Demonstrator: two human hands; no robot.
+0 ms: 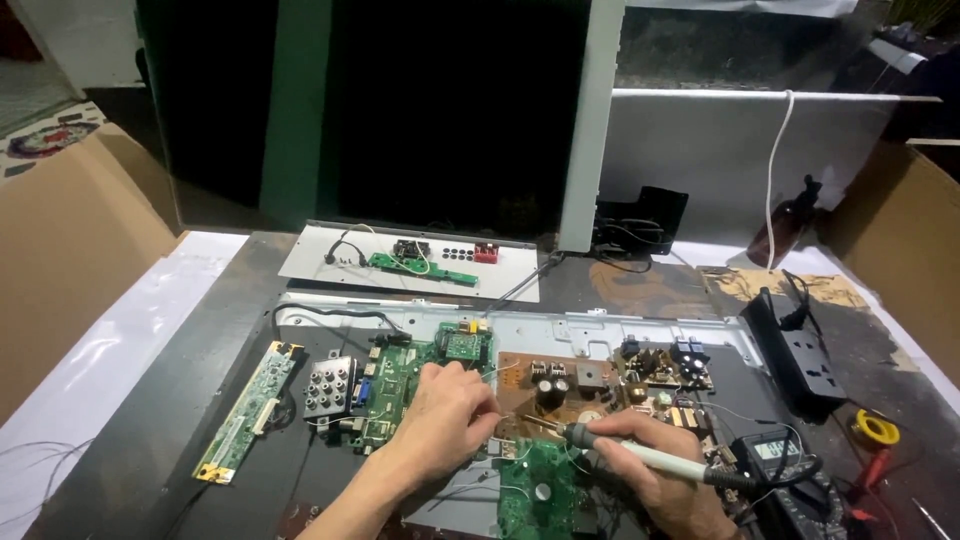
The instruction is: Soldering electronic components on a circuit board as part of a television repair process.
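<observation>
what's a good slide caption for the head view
Right hand holds a soldering iron to a circuit board; left hand steadies it.

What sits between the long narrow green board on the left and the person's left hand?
In the head view, a silver connector block and part of the green main board lie between the narrow green board and the left hand.

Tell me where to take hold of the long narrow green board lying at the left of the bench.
Grip the narrow green board across its two long edges near the middle, coming from above. It lies flat and slanted, its outer left edge free; connectors and components line its face, so keeping fingers on the bare edges seems safest.
</observation>
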